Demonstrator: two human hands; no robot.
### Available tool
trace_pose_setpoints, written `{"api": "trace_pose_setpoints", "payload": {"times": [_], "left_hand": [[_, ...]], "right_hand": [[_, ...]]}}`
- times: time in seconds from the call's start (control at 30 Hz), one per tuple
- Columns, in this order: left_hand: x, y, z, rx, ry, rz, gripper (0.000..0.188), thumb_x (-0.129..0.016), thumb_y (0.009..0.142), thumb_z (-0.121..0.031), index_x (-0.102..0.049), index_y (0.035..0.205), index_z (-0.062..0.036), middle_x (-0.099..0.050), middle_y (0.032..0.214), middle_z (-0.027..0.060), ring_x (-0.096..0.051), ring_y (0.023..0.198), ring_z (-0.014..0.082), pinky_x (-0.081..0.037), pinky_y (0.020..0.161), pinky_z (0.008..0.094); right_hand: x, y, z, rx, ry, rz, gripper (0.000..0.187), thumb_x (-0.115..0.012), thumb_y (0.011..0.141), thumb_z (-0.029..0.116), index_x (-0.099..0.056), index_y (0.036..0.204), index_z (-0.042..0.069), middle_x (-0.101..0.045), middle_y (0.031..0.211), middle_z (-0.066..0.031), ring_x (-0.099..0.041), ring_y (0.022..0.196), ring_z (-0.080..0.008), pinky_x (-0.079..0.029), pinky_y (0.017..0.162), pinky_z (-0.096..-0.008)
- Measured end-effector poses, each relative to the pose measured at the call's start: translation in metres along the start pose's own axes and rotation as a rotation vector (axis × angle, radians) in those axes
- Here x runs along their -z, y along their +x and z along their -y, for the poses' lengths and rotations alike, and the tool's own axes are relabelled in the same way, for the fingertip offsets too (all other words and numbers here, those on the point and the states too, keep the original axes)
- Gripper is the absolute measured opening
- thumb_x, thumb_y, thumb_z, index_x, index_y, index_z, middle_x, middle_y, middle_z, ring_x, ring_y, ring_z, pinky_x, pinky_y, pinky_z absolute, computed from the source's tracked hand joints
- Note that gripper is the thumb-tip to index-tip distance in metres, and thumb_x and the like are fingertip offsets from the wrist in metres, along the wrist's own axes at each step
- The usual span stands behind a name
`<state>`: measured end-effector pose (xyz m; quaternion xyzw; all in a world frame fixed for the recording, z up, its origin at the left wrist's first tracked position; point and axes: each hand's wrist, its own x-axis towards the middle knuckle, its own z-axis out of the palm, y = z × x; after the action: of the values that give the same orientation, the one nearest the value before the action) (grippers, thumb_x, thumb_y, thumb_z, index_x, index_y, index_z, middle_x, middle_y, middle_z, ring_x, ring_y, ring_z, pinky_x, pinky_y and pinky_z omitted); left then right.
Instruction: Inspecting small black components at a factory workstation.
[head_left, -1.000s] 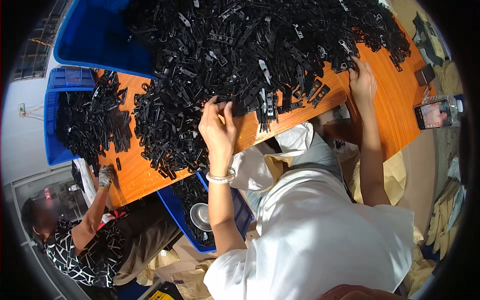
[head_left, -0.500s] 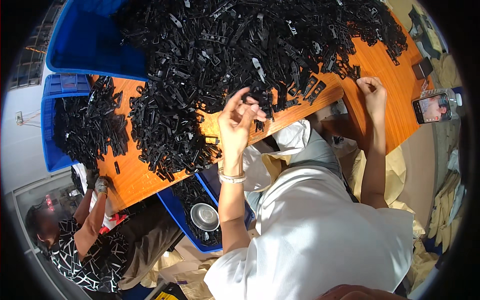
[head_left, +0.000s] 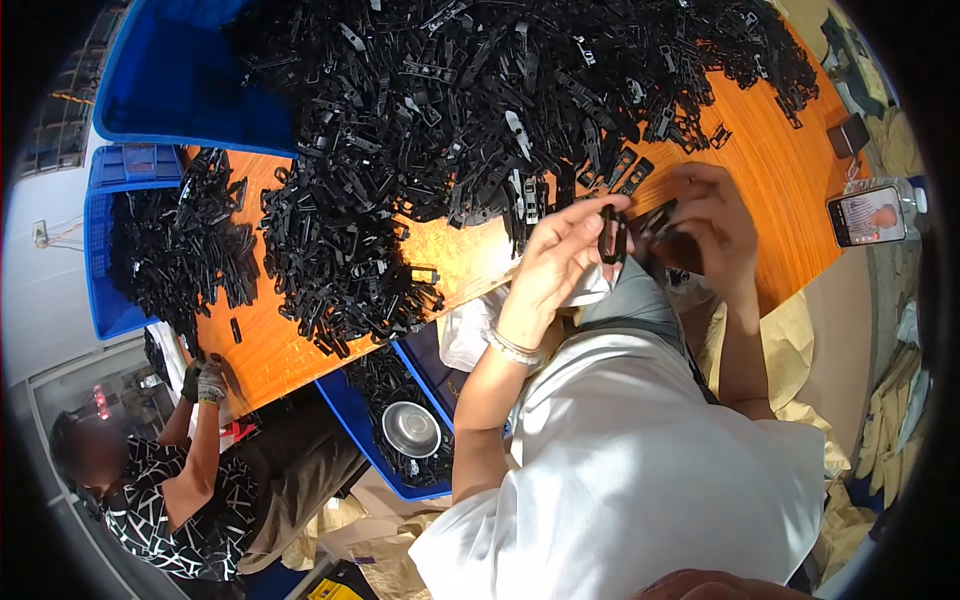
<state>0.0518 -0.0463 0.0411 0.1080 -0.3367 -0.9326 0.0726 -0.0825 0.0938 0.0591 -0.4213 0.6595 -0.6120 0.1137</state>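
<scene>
My left hand (head_left: 552, 268) pinches a small, elongated black plastic part (head_left: 613, 236) with an opening in it, held up in front of my body past the table's edge. Facing it, my right hand (head_left: 718, 228) has its fingers curled around another black plastic part (head_left: 656, 221); shadow hides some of its grip. The two pieces are close together, and I cannot tell whether they touch. Just beyond my hands a large heap of similar black parts (head_left: 470, 110) covers much of the orange-brown wooden table (head_left: 765, 190).
Blue crates (head_left: 190, 95) stand at the left, and a blue bin (head_left: 415, 490) below the table holds black parts and a metal bowl (head_left: 411, 430). A phone (head_left: 866, 216) lies at the right. Another person in gloves (head_left: 210, 383) works at the lower left.
My left hand has moved right and away from the heap, now with a black part in it. My right hand has come left toward it, holding a part too.
</scene>
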Motion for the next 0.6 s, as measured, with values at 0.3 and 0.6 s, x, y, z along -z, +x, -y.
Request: {"api": "trace_pose_setpoints", "payload": {"times": [0.3, 0.6], "left_hand": [[-0.001, -0.004, 0.009, 0.107, -0.127, 0.02, 0.033, -0.044, 0.088, -0.018, -0.046, 0.107, 0.0088, -0.057, 0.069, 0.011, -0.055, 0.046, 0.0165, -0.046, 0.041, 0.0229], [-0.012, 0.017, 0.033, 0.044, 0.058, -0.131, 0.017, -0.049, 0.084, -0.008, -0.05, 0.096, 0.0045, -0.057, 0.076, 0.0136, -0.059, 0.067, 0.0199, -0.05, 0.06, 0.0269]], "right_hand": [[-0.019, 0.004, -0.003, 0.197, -0.054, 0.227, 0.003, -0.054, 0.071, -0.001, -0.056, 0.073, -0.001, -0.044, 0.113, -0.0151, -0.047, 0.068, -0.0147, -0.04, 0.061, -0.0248], [0.004, -0.032, -0.001, 0.081, -0.266, 0.064, 0.011, -0.059, 0.068, -0.001, -0.057, 0.079, -0.003, -0.054, 0.099, -0.0133, -0.051, 0.081, -0.0208, -0.042, 0.07, -0.0263]]}}
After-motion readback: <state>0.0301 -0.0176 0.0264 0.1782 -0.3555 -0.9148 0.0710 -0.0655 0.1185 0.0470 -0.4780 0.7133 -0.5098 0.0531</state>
